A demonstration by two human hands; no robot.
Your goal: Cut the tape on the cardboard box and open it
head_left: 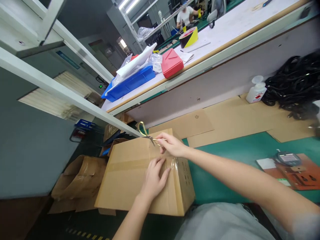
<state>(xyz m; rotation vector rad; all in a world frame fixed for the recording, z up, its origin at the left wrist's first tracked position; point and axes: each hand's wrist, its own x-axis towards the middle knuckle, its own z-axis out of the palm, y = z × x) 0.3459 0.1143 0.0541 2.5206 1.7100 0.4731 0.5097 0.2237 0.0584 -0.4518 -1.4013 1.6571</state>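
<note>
A taped cardboard box (130,180) sits at the left end of the green bench (225,156). My left hand (153,178) lies flat on the box's top, fingers spread over the clear tape seam. My right hand (171,145) is closed on a pair of scissors (147,135) with gold-coloured handles. The scissors' blades rest on the far top edge of the box, by the tape.
Flat cardboard sheets (237,116) cover the bench's back. A white bottle (255,90) and black cables (295,83) stand at right, a gauge on an orange board (292,168) nearer. Open cartons (77,180) lie on the floor at left. A shelf (225,36) holds a blue bin (130,83), a red case (172,62) and a tape roll (188,37). A person (185,15) sits far off.
</note>
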